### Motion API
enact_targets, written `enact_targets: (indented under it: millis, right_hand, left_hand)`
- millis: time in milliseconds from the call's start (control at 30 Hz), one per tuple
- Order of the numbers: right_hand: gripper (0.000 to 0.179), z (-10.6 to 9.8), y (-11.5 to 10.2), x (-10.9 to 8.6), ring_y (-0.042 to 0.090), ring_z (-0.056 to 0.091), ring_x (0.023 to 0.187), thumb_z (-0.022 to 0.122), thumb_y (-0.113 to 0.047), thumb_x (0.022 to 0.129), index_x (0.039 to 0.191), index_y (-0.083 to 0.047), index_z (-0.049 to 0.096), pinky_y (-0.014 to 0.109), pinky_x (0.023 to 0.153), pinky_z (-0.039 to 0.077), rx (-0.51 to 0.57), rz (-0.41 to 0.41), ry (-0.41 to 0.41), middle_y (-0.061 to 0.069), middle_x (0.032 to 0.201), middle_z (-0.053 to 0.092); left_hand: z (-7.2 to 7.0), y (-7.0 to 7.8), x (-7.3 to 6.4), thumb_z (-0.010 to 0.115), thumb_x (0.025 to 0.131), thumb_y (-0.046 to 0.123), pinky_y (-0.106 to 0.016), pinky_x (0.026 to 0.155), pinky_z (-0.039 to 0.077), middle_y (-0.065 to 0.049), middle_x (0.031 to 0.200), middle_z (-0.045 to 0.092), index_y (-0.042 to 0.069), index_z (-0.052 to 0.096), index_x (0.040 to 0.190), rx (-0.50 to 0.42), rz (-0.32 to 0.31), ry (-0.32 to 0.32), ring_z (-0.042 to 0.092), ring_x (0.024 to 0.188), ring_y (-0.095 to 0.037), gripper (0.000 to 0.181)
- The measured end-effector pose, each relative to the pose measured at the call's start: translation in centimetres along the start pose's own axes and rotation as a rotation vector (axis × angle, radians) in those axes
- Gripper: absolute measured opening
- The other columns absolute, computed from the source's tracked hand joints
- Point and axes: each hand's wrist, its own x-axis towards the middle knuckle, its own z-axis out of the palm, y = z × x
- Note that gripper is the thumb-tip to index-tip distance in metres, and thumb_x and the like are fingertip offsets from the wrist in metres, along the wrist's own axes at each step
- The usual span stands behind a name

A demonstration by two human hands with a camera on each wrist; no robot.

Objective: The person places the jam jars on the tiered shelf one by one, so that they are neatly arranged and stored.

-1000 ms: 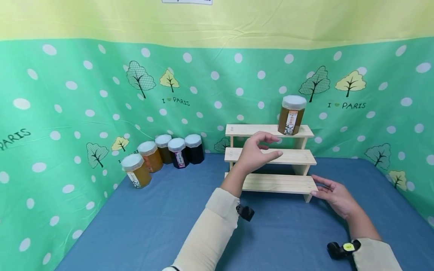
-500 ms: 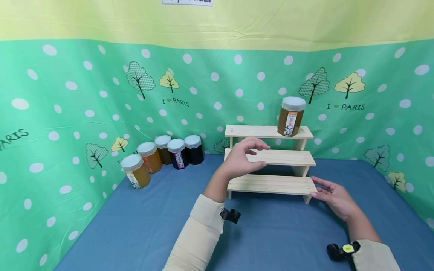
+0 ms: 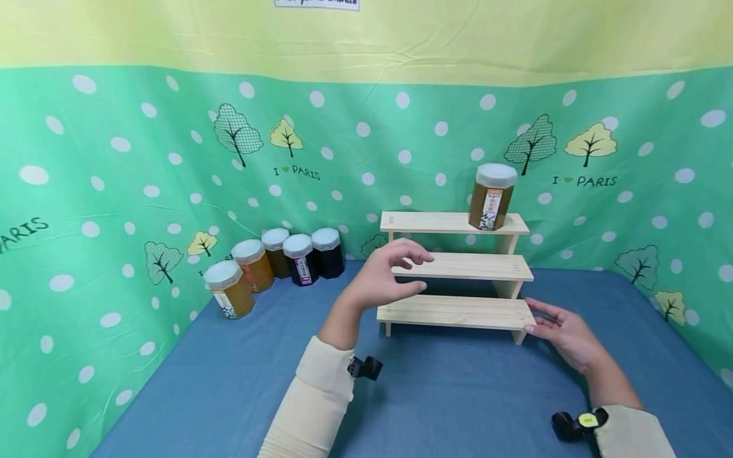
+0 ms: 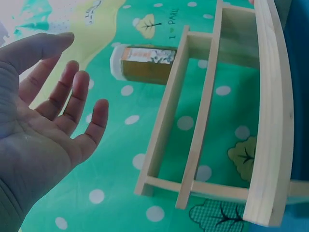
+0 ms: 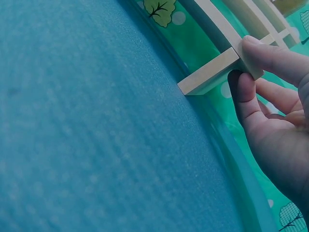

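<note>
A three-tier wooden display stand (image 3: 455, 312) stands on the blue cloth. On the right end of its top tier sits a honey-coloured jar (image 3: 492, 197) with a white lid and a paper label. My left hand (image 3: 389, 273) is in the air in front of the stand's left side, fingers spread from the thumb and nothing between them. In the left wrist view its palm and loosely bent fingers show apart from the stand. My right hand (image 3: 564, 334) pinches the right front corner of the lowest tier, seen closely in the right wrist view with the wooden leg (image 5: 210, 72) below.
Several white-lidded jars stand in a group at the left: an amber jar (image 3: 231, 292) in front, an orange jar (image 3: 254, 267) behind it, and dark jars (image 3: 329, 254) to the right. A green dotted cloth (image 3: 366, 159) hangs close behind the stand.
My left hand has moved left and slightly down, away from the jar on the top tier, uncovering the left part of the lower tiers. My right hand keeps its place at the corner.
</note>
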Motion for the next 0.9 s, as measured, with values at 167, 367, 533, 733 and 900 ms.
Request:
enact_targets:
  millis: [167, 367, 533, 733, 900]
  right_hand:
    - [0.080, 0.1, 0.0, 0.0, -0.002, 0.058, 0.097, 0.073, -0.017, 0.090, 0.150, 0.008, 0.026, 0.015, 0.081, 0.049, -0.003, 0.003, 0.004, 0.020, 0.136, 0.048]
    - [0.079, 0.0, 0.1, 0.0, -0.001, 0.059, 0.097, 0.072, -0.015, 0.090, 0.149, 0.008, 0.026, 0.015, 0.081, 0.049, 0.006, -0.008, 0.002, 0.012, 0.131, 0.054]
    - [0.079, 0.0, 0.2, 0.0, -0.001, 0.059, 0.097, 0.073, -0.016, 0.090, 0.149, 0.008, 0.026, 0.015, 0.081, 0.049, 0.008, -0.005, 0.003, 0.012, 0.130, 0.054]
    - [0.079, 0.1, 0.2, 0.0, -0.003, 0.058, 0.098, 0.072, -0.018, 0.090, 0.150, 0.007, 0.026, 0.015, 0.081, 0.048, -0.008, -0.002, 0.007, 0.024, 0.138, 0.046]
    - [0.080, 0.2, 0.1, 0.0, -0.006, 0.056, 0.098, 0.072, -0.018, 0.090, 0.150, 0.006, 0.026, 0.012, 0.081, 0.046, -0.006, -0.001, 0.003, 0.031, 0.147, 0.033]
  left_hand:
    - [-0.6, -0.2, -1.0, 0.076, 0.080, 0.001, -0.037, 0.087, 0.052, -0.006, 0.116, 0.061, 0.001, 0.067, 0.112, -0.009, 0.012, 0.039, 0.055, 0.107, -0.019, 0.033]
    - [-1.5, -0.4, -2.1, 0.078, 0.079, 0.002, -0.045, 0.087, 0.052, -0.007, 0.118, 0.061, 0.002, 0.068, 0.112, -0.005, -0.014, 0.056, 0.055, 0.109, -0.020, 0.034]
    - [-2.2, -0.7, -3.0, 0.083, 0.076, 0.005, -0.051, 0.087, 0.050, -0.009, 0.123, 0.058, 0.001, 0.067, 0.114, -0.012, -0.038, 0.075, 0.054, 0.110, -0.022, 0.041]
    - [-3.3, 0.5, -4.1, 0.083, 0.073, -0.004, -0.053, 0.090, 0.049, -0.017, 0.131, 0.053, -0.005, 0.063, 0.121, -0.006, -0.058, 0.118, 0.053, 0.115, -0.029, 0.052]
    - [-4.6, 1.5, -5.2, 0.081, 0.072, -0.008, -0.050, 0.093, 0.049, -0.020, 0.130, 0.053, -0.005, 0.060, 0.123, -0.002, -0.057, 0.195, 0.053, 0.116, -0.029, 0.055]
